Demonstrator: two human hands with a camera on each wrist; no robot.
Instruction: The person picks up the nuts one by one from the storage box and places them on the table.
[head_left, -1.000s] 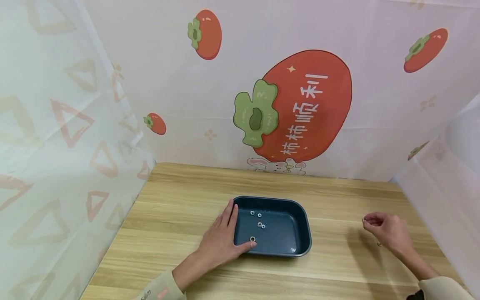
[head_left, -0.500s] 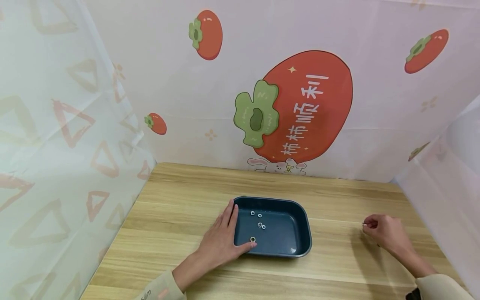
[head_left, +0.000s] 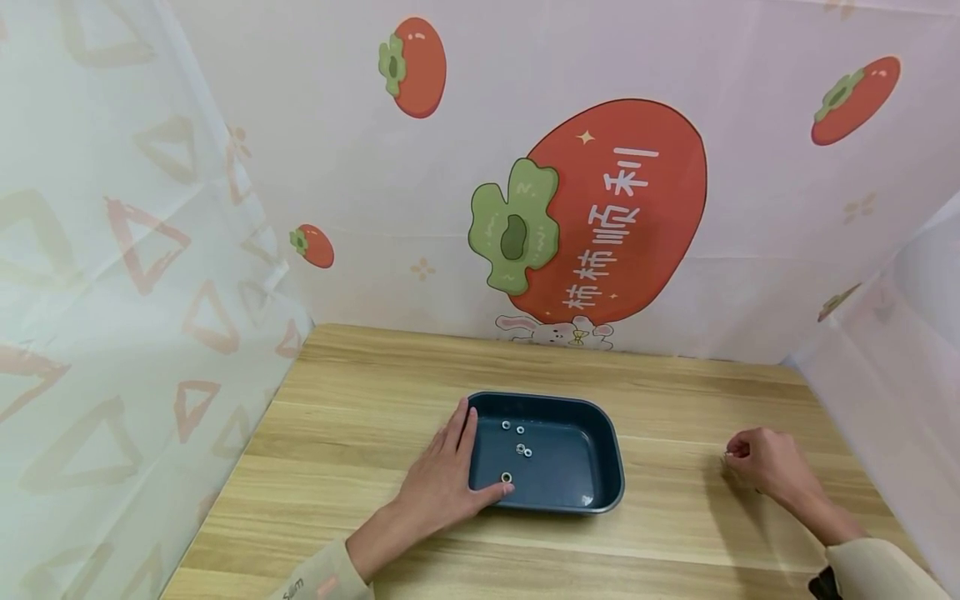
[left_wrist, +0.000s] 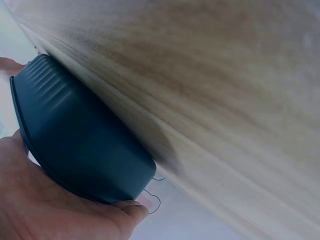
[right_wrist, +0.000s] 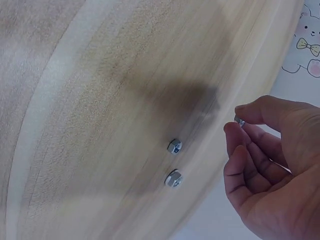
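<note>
A dark blue tray [head_left: 611,454] stands on the table with several small metal nuts [head_left: 506,478] on its floor. My left hand [head_left: 442,483] holds the tray's near left corner, fingers along the left side and thumb over the front rim; the left wrist view shows its fingertips [left_wrist: 131,207] against the outer wall. Off to the right, my right hand [head_left: 772,467] pinches a small nut [right_wrist: 239,120] between thumb and index finger, other fingers curled below. Two more nuts, one hex nut [right_wrist: 174,146] and one wider nut [right_wrist: 173,178], lie on the table near that hand.
The wood-grain table [head_left: 360,375] reaches back to a white cloth [head_left: 360,167] printed with persimmons. Cloth also hangs along the left and right sides. Bare tabletop lies between the tray and my right hand.
My right hand has come down slightly towards the tabletop, with the nut still pinched. In the head view it now mostly covers the nut beneath it. My left hand and the tray stay put.
</note>
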